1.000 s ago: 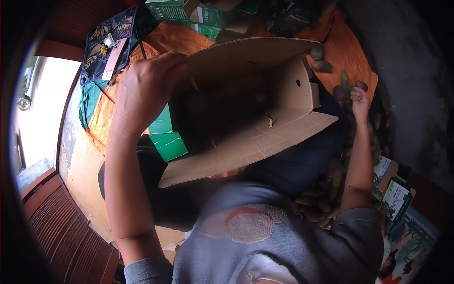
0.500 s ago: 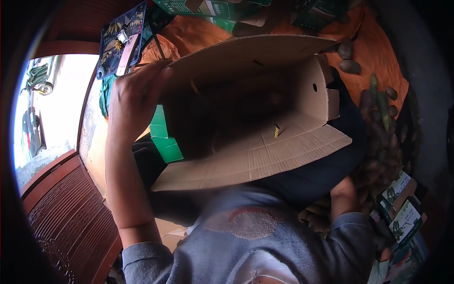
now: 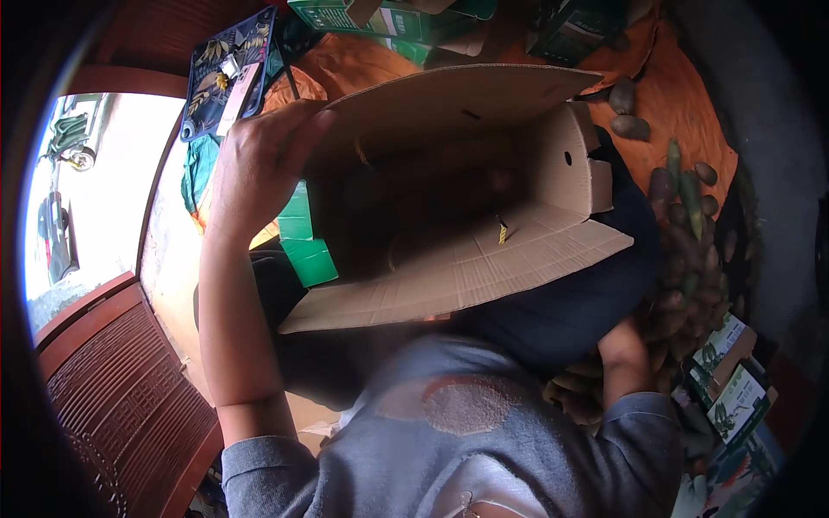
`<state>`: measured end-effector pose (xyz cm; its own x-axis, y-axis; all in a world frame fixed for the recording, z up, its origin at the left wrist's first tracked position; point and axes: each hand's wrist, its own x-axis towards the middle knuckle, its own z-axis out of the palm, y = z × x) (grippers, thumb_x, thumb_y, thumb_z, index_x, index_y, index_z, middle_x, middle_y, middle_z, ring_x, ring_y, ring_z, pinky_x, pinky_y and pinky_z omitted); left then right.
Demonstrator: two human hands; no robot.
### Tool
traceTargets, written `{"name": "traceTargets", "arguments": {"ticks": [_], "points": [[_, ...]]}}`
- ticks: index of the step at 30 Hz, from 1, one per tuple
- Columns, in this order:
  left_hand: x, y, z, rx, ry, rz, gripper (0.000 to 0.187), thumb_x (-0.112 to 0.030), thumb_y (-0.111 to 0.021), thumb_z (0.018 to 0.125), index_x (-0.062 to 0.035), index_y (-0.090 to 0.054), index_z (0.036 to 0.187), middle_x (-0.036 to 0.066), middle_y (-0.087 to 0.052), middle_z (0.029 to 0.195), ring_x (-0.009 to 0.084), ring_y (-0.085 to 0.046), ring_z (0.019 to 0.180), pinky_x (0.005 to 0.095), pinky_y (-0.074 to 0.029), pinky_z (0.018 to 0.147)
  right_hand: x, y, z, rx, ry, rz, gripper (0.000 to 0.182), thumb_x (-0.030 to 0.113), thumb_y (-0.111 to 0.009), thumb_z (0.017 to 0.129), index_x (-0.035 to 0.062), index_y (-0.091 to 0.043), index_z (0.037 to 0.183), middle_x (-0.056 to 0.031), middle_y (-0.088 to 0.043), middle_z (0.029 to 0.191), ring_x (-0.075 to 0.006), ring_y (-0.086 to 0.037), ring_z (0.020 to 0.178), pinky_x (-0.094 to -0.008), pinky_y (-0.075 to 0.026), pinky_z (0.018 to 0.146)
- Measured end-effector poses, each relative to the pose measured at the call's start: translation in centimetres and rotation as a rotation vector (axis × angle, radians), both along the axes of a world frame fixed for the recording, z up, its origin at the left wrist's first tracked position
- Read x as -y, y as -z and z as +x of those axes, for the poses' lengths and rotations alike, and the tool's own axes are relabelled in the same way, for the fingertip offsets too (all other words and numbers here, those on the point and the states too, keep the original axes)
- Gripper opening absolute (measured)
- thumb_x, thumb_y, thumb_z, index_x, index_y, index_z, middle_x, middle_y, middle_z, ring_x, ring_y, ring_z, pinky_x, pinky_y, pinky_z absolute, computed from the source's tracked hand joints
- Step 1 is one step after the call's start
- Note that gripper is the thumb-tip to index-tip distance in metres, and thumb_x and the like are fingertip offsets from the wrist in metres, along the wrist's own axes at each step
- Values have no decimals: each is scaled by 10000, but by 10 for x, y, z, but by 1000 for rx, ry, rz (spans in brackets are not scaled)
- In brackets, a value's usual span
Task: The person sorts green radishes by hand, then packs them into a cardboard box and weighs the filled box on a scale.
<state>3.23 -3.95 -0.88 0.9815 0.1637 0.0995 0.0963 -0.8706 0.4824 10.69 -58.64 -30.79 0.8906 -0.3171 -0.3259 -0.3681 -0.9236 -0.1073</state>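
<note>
A brown cardboard box (image 3: pixel 458 293) lies tilted across my lap, its open top facing me and its inside mostly in deep shadow. My left hand (image 3: pixel 259 164) is closed over the upper left corner of its raised flap. Short yellow cord ends (image 3: pixel 503 231) poke through the cardboard. Green printed side flaps (image 3: pixel 302 250) show beneath my left hand. On the right, my right forearm (image 3: pixel 623 354) reaches down past my dark-clad leg; that hand and its fingers are hidden.
Many brownish, potato-like tubers (image 3: pixel 682 276) and long green vegetables (image 3: pixel 691 200) are heaped at right, partly on an orange sheet (image 3: pixel 717 142). Green printed cartons (image 3: pixel 738 401) lie lower right, others (image 3: pixel 363 19) at the back. A patterned tray (image 3: pixel 216 95) stands upper left, above a carved wooden panel (image 3: pixel 121 397).
The view has shifted slightly. My left hand still grips the flap, and the box sits a little higher and left in view. A small pinkish patch now shows under its front edge.
</note>
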Motion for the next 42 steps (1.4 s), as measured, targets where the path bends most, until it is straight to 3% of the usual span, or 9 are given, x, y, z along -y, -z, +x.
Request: {"name": "traceTargets", "arguments": {"ticks": [9, 12, 18, 22, 26, 30, 34, 37, 42], "points": [[-6, -4, -6, 73, 97, 33, 223, -227, -598, 887, -40, -675, 983, 155, -664, 763, 272, -636, 638, 344, -489, 613, 12, -93, 22, 334, -126, -23, 563, 361, -671, 774, 48, -510, 1213, -126, -607, 1154, -285, -592, 1033, -354, -458, 868], [-8, -5, -8, 80, 123, 62, 218, -218, -600, 881, -51, -669, 1001, 144, -670, 777, 273, -639, 660, 343, -490, 631, -2, -186, 49, 110, -31, -321, 621, 376, -701, 747, 38, -496, 1225, -123, -612, 1151, -285, -595, 1037, -346, -462, 864], [-17, 4, -7, 166, 163, -30, 209, -204, -588, 881, -67, -663, 1019, 135, -670, 798, 277, -643, 712, 372, -493, 688, -61, -358, 95, 828, -409, 475, 583, 225, -782, 736, -43, -501, 1172, -137, -605, 1093, -200, -597, 988, -315, -466, 869], [-18, 5, -8, 144, 148, 3, 227, -192, -570, 883, -75, -642, 1064, 137, -669, 854, 291, -647, 773, 389, -497, 725, -165, -432, 60, 743, -815, 796, 550, 98, -767, 733, -54, -487, 1182, -135, -577, 1138, -202, -572, 1032, -329, -455, 906], [-16, 1, -9, 37, 115, 69, 232, -204, -545, 892, -94, -634, 1076, 142, -664, 881, 304, -643, 809, 403, -500, 738, -279, -408, 29, 297, -1249, 1013, 614, 104, -777, 673, -34, -474, 1189, -156, -579, 1137, -246, -577, 1059, -355, -459, 913], [-18, 1, -10, 19, 127, 77, 223, -222, -533, 894, -105, -640, 1050, 148, -657, 850, 318, -635, 810, 417, -498, 727, -346, -340, 27, -65, -1740, 511, 625, 146, -773, 642, -9, -475, 1170, -183, -572, 1123, -342, -583, 992, -397, -478, 859], [-19, 2, -12, 50, 155, 93, 205, -215, -538, 890, -100, -642, 1024, 152, -650, 829, 328, -628, 801, 420, -496, 717, -376, -284, 22, -447, -1633, -72, 649, 211, -746, 674, 15, -464, 1224, -190, -548, 1169, -363, -522, 1082, -426, -436, 913], [-18, 2, -12, 55, 154, 99, 188, -200, -540, 888, -96, -641, 1008, 155, -646, 811, 331, -626, 791, 421, -493, 713, -382, -239, 30, -411, -1669, -238, 626, 195, -715, 716, 24, -452, 1258, -205, -544, 1170, -369, -522, 1087, -431, -433, 922], [-18, 3, -11, 109, 197, 99, 156, -160, -561, 871, -78, -638, 980, 156, -637, 766, 335, -619, 761, 423, -484, 693, -365, -294, 19, -291, -1507, 138, 454, 154, -607, 825, 74, -482, 1254, -185, -610, 1062, -355, -574, 1012, -433, -466, 871]]}}
